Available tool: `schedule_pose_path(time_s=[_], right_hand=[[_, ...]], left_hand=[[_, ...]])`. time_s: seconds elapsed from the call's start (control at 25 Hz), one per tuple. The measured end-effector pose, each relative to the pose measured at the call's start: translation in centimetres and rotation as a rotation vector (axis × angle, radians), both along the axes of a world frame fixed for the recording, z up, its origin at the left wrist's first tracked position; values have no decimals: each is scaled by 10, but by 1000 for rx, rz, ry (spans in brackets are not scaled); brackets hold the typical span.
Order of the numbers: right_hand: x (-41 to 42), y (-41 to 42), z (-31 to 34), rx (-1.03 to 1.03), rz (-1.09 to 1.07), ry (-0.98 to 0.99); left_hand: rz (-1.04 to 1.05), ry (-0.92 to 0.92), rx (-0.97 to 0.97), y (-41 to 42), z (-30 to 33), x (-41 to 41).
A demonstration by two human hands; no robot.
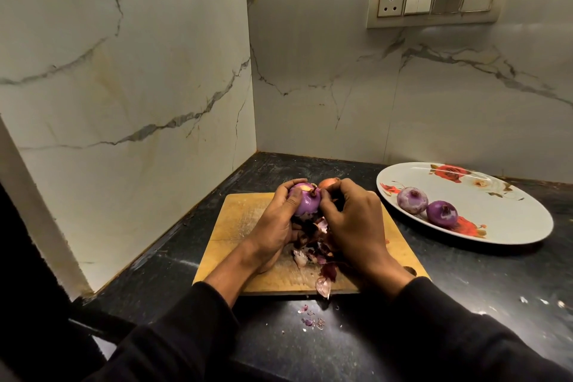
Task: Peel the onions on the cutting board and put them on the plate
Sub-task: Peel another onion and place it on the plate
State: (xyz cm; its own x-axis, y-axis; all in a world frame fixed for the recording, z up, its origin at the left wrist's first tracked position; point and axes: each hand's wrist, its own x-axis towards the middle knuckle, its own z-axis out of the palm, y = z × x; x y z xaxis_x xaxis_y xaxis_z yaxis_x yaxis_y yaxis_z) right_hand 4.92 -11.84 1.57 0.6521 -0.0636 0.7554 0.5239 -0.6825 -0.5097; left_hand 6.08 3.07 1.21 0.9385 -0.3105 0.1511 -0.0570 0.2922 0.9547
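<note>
Plate [508, 195] right of cutting board [242, 220]

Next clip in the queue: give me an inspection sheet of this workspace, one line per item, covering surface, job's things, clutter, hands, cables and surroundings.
Surface: dark stone counter in a corner, with a wooden cutting board lying on it.
Job's things: purple onion held above the board; an unpeeled brownish onion behind it; two peeled onions on the flowered plate.
Clutter: loose onion skins piled on the board; small skin scraps on the counter in front of it.
Hands: left hand grips the purple onion; right hand pinches at its top.
Cables: nothing seen.
Surroundings: marble-patterned walls; switch and socket panel on the right wall.
</note>
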Motion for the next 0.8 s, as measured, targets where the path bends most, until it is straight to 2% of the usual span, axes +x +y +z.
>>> schedule_pose_path(time_s=[0.12,0.28,0.48,0.8], right_hand=[[0,1,0,24,-2,29],[1,-4,4,155,7,108],[-1,-5,4,226,151,193],[-1,-10,5,219,177,182]], left_hand=[[-2,16,-14,0,-1,0],[12,26,12,0,-2,3],[73,60,3,0,-3,4],[69,50,8,-1,-1,2]])
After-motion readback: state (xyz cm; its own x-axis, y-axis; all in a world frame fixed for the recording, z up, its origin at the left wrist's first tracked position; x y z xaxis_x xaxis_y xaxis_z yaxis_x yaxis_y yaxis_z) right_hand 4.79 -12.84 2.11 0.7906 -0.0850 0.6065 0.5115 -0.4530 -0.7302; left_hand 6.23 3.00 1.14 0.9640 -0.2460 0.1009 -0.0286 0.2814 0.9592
